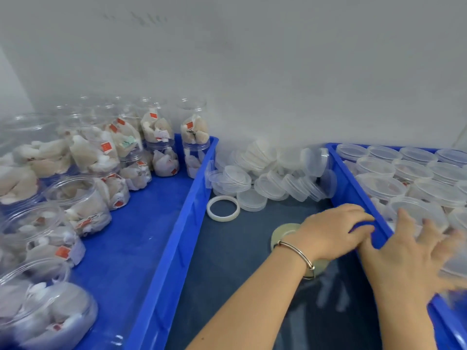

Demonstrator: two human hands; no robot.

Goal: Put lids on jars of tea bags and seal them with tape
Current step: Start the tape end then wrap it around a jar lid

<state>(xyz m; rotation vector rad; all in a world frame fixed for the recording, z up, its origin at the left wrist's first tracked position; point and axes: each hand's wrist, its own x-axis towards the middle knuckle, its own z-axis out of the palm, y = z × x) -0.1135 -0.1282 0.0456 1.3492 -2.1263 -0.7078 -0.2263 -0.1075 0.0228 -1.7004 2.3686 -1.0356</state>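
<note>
Several open clear jars of tea bags [83, 157] stand and lie in the left blue bin [177, 223]. A heap of loose clear lids [273, 173] lies on the dark table against the wall. A roll of clear tape [284, 232] lies on the table, partly hidden under my left wrist. My left hand [333, 231], with a bracelet on the wrist, curls its fingers over the rim of the right blue bin [353, 190]. My right hand [414, 256] is spread, blurred, over the lidded jars [414, 178] in that bin.
An empty white tape core [223, 207] lies on the table near the left bin's wall. The dark table strip [240, 274] runs between the two bins. A pale wall stands close behind everything.
</note>
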